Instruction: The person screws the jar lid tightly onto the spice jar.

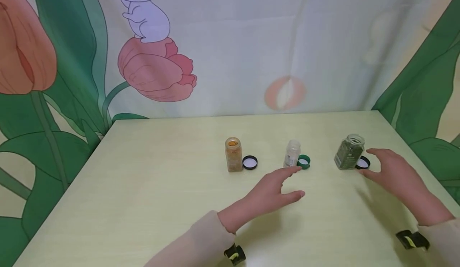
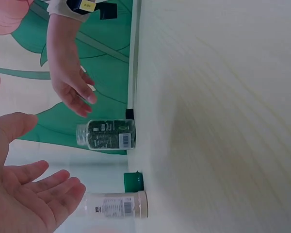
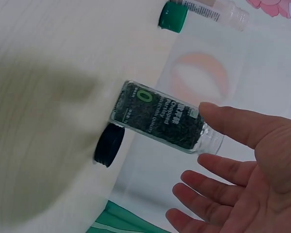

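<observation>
My right hand is beside an uncapped glass jar of chopped parsley, thumb and fingers spread apart. In the right wrist view the thumb and index finger lie either side of the jar's neck; I cannot tell if they touch it. Its black cap lies by the base. My left hand hovers over the table, fingers extended and holding nothing. Just beyond its fingertips stands a small clear bottle with pale contents, also uncapped, with a green cap at its right.
An open jar of orange-brown spice stands left of the middle, a black cap beside it. The pale table backs onto a hanging cloth printed with tulips and a white animal.
</observation>
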A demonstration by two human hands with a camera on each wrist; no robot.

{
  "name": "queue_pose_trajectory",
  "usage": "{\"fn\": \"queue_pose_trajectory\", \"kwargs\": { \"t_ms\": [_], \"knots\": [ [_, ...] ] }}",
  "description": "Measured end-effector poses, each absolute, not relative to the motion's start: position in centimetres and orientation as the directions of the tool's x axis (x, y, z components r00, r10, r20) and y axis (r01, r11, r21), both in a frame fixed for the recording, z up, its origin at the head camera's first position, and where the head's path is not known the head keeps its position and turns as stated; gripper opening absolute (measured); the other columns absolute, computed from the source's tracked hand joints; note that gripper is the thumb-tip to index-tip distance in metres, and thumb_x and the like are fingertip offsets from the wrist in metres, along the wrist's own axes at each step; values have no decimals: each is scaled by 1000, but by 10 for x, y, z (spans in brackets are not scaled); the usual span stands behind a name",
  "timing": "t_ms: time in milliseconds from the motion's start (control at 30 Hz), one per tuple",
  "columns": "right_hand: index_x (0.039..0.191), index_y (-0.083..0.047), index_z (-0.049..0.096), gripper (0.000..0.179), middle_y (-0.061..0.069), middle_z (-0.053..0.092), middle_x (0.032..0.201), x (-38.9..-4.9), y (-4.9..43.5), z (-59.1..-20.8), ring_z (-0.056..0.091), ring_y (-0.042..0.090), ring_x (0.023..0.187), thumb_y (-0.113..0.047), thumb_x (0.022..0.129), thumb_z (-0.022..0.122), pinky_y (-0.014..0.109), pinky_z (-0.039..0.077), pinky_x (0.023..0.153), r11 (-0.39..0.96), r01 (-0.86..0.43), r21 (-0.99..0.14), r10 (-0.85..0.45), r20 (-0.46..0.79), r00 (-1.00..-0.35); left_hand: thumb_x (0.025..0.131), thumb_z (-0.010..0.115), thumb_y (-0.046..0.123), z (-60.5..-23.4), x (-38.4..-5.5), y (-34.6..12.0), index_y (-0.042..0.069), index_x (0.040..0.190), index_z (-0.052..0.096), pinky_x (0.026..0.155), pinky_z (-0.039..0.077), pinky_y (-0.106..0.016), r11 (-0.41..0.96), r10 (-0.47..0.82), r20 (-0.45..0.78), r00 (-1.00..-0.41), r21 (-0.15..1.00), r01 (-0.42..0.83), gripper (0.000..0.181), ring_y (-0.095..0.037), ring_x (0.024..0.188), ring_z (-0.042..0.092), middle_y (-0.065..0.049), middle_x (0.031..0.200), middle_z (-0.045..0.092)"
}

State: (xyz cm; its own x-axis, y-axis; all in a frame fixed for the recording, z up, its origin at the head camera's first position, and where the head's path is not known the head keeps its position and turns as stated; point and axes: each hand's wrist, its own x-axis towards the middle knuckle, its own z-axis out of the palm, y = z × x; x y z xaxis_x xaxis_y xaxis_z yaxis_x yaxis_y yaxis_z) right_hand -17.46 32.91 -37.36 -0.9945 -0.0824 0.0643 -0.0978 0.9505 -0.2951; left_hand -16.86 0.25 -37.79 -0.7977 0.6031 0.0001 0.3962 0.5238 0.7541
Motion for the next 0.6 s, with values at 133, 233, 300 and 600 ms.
{"fn": "queue_pose_trajectory", "kwargs": {
  "t_ms": [133,233,300,600],
  "knots": [
    [138,23,42,70,48,44,137,-179,334,-378,42,65,126,-21,92,73,72,41,104,943,-76,-324,-74,17,-997,100,67,31,-380,-173,18,14,156,43,112,51,-32,499,610,-7,-792,780,377,63,-27,143,53,-6,159,50],
    [139,24,39,71,50,41,139,-183,339,-383,41,66,127,-19,93,71,72,40,104,933,-65,-354,-76,-17,-997,100,67,30,-384,-178,31,14,157,42,112,51,-30,463,618,-10,-786,814,352,64,-25,145,51,-5,160,49],
    [140,25,37,72,50,40,139,-186,342,-387,42,66,125,-19,94,71,72,43,102,926,-53,-375,-75,-44,-996,100,68,29,-386,-182,40,14,157,42,112,51,-29,438,623,-5,-782,831,343,64,-23,147,49,-5,160,48],
    [143,25,32,75,51,36,141,-196,352,-394,44,66,124,-17,94,70,72,45,100,906,7,-422,-46,-116,-992,98,71,27,-386,-196,85,15,157,41,112,50,-26,397,590,15,-807,865,307,68,-20,148,48,-2,162,47]
  ]
}}
